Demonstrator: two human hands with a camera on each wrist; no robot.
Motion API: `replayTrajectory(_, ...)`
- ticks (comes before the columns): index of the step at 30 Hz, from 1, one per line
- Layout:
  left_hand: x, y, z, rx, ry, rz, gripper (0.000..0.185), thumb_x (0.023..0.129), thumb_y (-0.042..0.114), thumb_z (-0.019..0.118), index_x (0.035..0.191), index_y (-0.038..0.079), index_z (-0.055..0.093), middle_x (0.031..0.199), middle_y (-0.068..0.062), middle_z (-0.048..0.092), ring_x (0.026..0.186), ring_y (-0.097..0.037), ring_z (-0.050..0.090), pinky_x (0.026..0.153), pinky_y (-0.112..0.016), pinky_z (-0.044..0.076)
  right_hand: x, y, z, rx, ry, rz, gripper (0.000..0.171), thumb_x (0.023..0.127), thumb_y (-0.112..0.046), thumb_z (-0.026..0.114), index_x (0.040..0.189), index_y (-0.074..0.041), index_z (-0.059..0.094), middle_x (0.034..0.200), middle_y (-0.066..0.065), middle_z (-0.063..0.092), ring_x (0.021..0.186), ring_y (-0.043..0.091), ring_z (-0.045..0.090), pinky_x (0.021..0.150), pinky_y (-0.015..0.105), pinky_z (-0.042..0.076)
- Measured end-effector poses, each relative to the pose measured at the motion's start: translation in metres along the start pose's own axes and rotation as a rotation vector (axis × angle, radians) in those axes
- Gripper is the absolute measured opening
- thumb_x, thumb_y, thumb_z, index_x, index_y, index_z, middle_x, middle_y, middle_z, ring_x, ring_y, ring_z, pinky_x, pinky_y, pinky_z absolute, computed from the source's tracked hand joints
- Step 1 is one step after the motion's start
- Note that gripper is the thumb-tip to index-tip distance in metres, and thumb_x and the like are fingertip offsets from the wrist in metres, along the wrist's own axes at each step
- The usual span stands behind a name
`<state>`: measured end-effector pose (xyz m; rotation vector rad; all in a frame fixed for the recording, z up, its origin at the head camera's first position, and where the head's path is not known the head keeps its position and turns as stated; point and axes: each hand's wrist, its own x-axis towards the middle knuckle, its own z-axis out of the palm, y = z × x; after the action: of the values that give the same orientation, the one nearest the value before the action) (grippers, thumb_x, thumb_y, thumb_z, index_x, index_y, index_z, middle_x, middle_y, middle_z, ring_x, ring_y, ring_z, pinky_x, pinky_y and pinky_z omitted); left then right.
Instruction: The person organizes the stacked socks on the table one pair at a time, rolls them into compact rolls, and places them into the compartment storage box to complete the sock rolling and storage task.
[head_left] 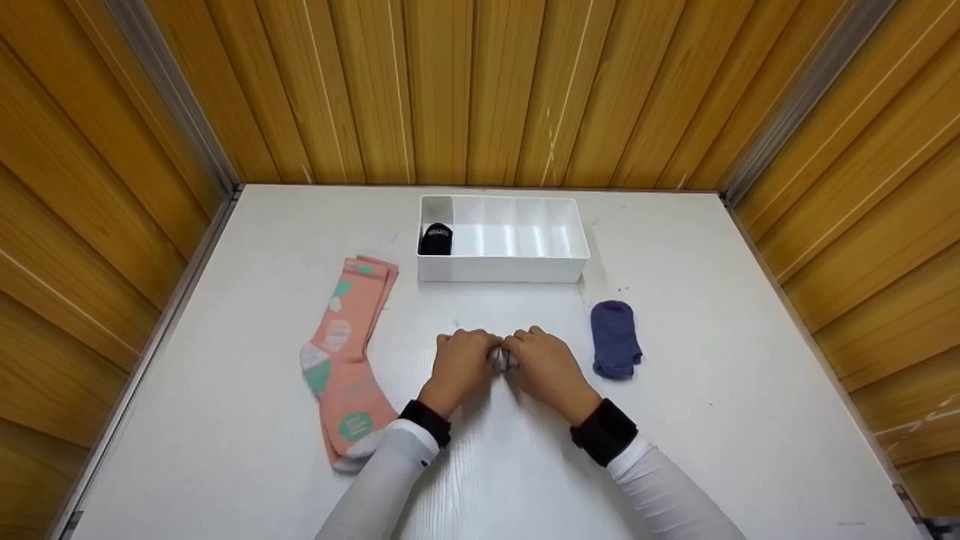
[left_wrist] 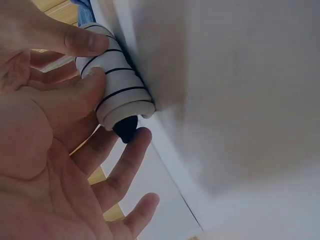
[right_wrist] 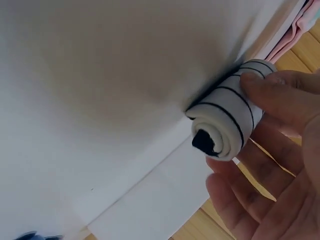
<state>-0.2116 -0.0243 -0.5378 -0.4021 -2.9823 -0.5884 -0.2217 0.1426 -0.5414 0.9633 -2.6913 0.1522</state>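
Gripping a rolled white sock with thin black stripes from both ends, the left hand and the right hand meet on the surface a little nearer the person than its middle, in front of the white divided box. In the left wrist view the thumb and fingers curl over the roll and one fingertip sits just under its dark core; in the right wrist view fingertips press the other end, where the spiral of layers and the dark inner bit show plainly. The roll lies on its side against the surface, and neither end looks tucked or locked, so my guess is that the main risk is unrolling: if either hand eases its hold before the outer layer is secured, the spring of the fabric could loosen the spiral. Squeezing unevenly could also push the dark core out of one end, since it already pokes out slightly on both sides. Lifting with one hand only might let the free end sag open. Further out, a small blue sock lies just to the right of the hands, and a long pink sock pair with green patches lies toward the left edge; a careless sweep of a sleeve could drag either. The box stands near the far edge with a dark rolled sock in its leftmost compartment; the remaining compartments are narrow, so a slackened roll might not seat neatly between the dividers.
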Motion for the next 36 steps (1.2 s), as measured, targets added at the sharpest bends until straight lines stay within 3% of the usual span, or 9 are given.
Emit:
replayTrajectory(6, 0.01, -0.005, -0.011, -0.111, -0.058, -0.014, 0.031, 0.1, 0.019, 0.06, 0.128, 0.016, 0.071, 0.124, -0.007, 0.074, 0.111, -0.032, 0.07, 0.088, -0.058, 0.05, 0.006, 0.003, -0.003, 0.046, -0.11, 0.041, 0.025, 0.076, -0.008, 0.081, 0.1, -0.011, 0.075, 0.089, 0.003, 0.072, 0.082, 0.025, 0.063, 0.064, 0.04, 0.055)
replayTrajectory(9, 0.022, -0.01, -0.025, -0.201, -0.025, -0.076, 0.031, 0.102, 0.024, 0.058, 0.128, 0.016, 0.07, 0.133, -0.008, 0.068, 0.119, -0.034, 0.066, 0.092, -0.059, 0.05, 0.008, 0.004, -0.004, 0.054, -0.119, 0.067, 0.022, 0.076, -0.014, 0.082, 0.096, -0.011, 0.075, 0.086, 0.004, 0.072, 0.081, 0.025, 0.064, 0.063, 0.041, 0.054)
replayTrajectory(13, 0.047, -0.03, -0.042, -0.352, 0.156, -0.225, 0.032, 0.1, 0.028, 0.061, 0.13, 0.018, 0.069, 0.139, -0.01, 0.061, 0.124, -0.034, 0.06, 0.095, -0.055, 0.049, 0.009, 0.005, -0.004, 0.073, -0.126, 0.107, 0.02, 0.075, -0.017, 0.083, 0.093, -0.012, 0.074, 0.083, 0.003, 0.071, 0.078, 0.024, 0.063, 0.062, 0.041, 0.053)
replayTrajectory(17, 0.072, -0.062, -0.053, -0.641, 0.383, -0.365, 0.035, 0.101, 0.02, 0.057, 0.134, 0.011, 0.065, 0.139, -0.018, 0.055, 0.122, -0.036, 0.055, 0.098, -0.05, 0.046, 0.009, 0.003, -0.004, 0.089, -0.132, 0.124, 0.017, 0.076, -0.018, 0.082, 0.088, -0.011, 0.073, 0.08, 0.003, 0.069, 0.076, 0.023, 0.062, 0.062, 0.041, 0.052)
replayTrajectory(19, 0.082, -0.08, -0.055, -0.79, 0.437, -0.426, 0.038, 0.102, 0.018, 0.053, 0.138, 0.007, 0.061, 0.139, -0.021, 0.053, 0.124, -0.037, 0.053, 0.102, -0.048, 0.044, 0.01, 0.002, -0.004, 0.086, -0.129, 0.127, 0.016, 0.077, -0.019, 0.082, 0.087, -0.012, 0.073, 0.079, 0.002, 0.069, 0.075, 0.022, 0.062, 0.063, 0.04, 0.052)
replayTrajectory(22, 0.09, -0.102, -0.052, -0.946, 0.423, -0.539, 0.042, 0.105, 0.023, 0.051, 0.142, 0.006, 0.056, 0.142, -0.021, 0.054, 0.129, -0.035, 0.052, 0.108, -0.044, 0.042, 0.01, -0.002, -0.001, 0.081, -0.121, 0.124, 0.016, 0.077, -0.02, 0.083, 0.087, -0.013, 0.073, 0.078, 0.0, 0.069, 0.074, 0.02, 0.062, 0.063, 0.038, 0.051)
replayTrajectory(26, 0.093, -0.121, -0.043, -1.033, 0.366, -0.651, 0.041, 0.102, 0.032, 0.058, 0.136, 0.009, 0.064, 0.135, -0.016, 0.063, 0.123, -0.028, 0.058, 0.103, -0.04, 0.045, 0.01, -0.007, 0.004, 0.087, -0.127, 0.111, 0.014, 0.078, -0.021, 0.082, 0.088, -0.014, 0.074, 0.077, -0.002, 0.069, 0.073, 0.018, 0.063, 0.062, 0.037, 0.051)
replayTrajectory(30, 0.095, -0.125, -0.038, -1.034, 0.378, -0.667, 0.036, 0.099, 0.035, 0.064, 0.125, 0.012, 0.072, 0.124, -0.012, 0.069, 0.112, -0.024, 0.06, 0.096, -0.036, 0.046, 0.01, -0.007, 0.007, 0.083, -0.116, 0.104, 0.013, 0.077, -0.021, 0.08, 0.082, -0.014, 0.071, 0.072, -0.002, 0.064, 0.067, 0.017, 0.06, 0.059, 0.037, 0.048)
replayTrajectory(36, 0.101, -0.114, -0.042, -1.038, 0.386, -0.656, 0.034, 0.098, 0.035, 0.066, 0.121, 0.012, 0.074, 0.115, -0.012, 0.07, 0.096, -0.02, 0.062, 0.081, -0.029, 0.046, 0.012, 0.005, 0.007, 0.064, -0.058, 0.137, 0.018, 0.074, -0.021, 0.077, 0.073, -0.014, 0.06, 0.067, -0.003, 0.056, 0.059, 0.014, 0.05, 0.055, 0.036, 0.046)
